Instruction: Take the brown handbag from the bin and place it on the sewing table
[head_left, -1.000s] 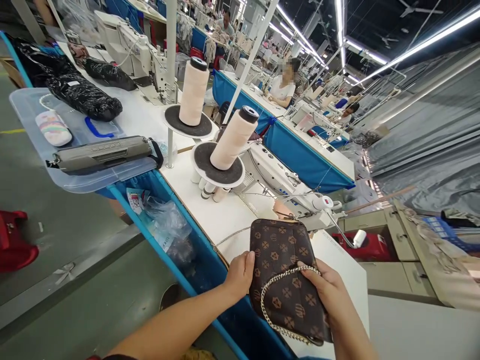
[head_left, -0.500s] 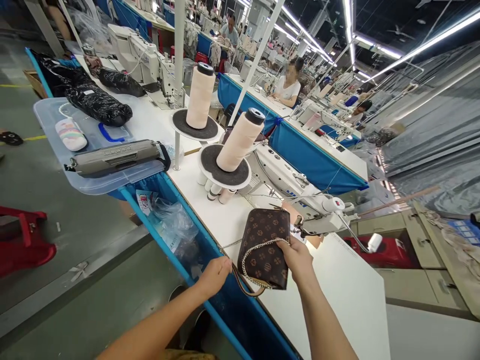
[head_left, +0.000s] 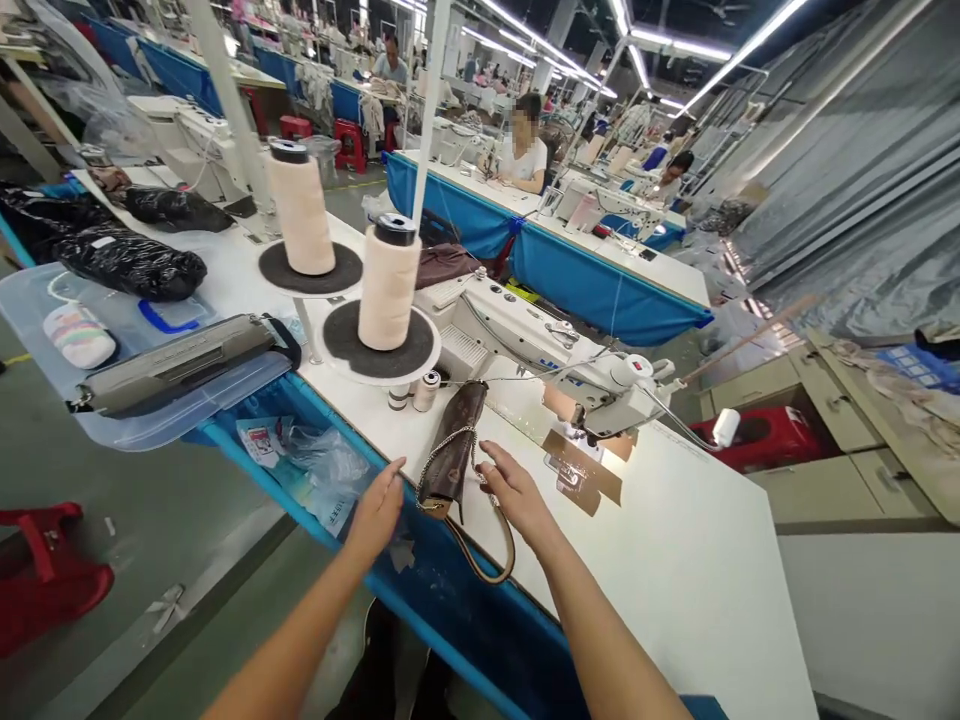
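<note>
A brown patterned handbag (head_left: 454, 445) sits on the white sewing table (head_left: 675, 580) near its front edge, turned so that it looks narrow. Its chain lies over the bag, and a tan strap (head_left: 504, 560) loops down from it past the table edge. To the right of the bag is my right hand (head_left: 517, 495), open, its fingertips close to the chain; whether they touch it I cannot tell. My left hand (head_left: 379, 512) hovers left of the bag, apart from it, fingers stretched forward with nothing in them.
Behind the bag stands a sewing machine (head_left: 525, 320), with brown pieces (head_left: 581, 470) by its needle. Two large thread cones (head_left: 388, 290) are at left, beside a clear plastic tray (head_left: 112, 425) holding a grey speaker-like case (head_left: 180, 365). A blue cloth trough (head_left: 480, 625) hangs along the front edge.
My right hand has let go of the handbag, which now rests on the table turned edge-on. My left hand has moved slightly away from it. The view has swung to the right.
</note>
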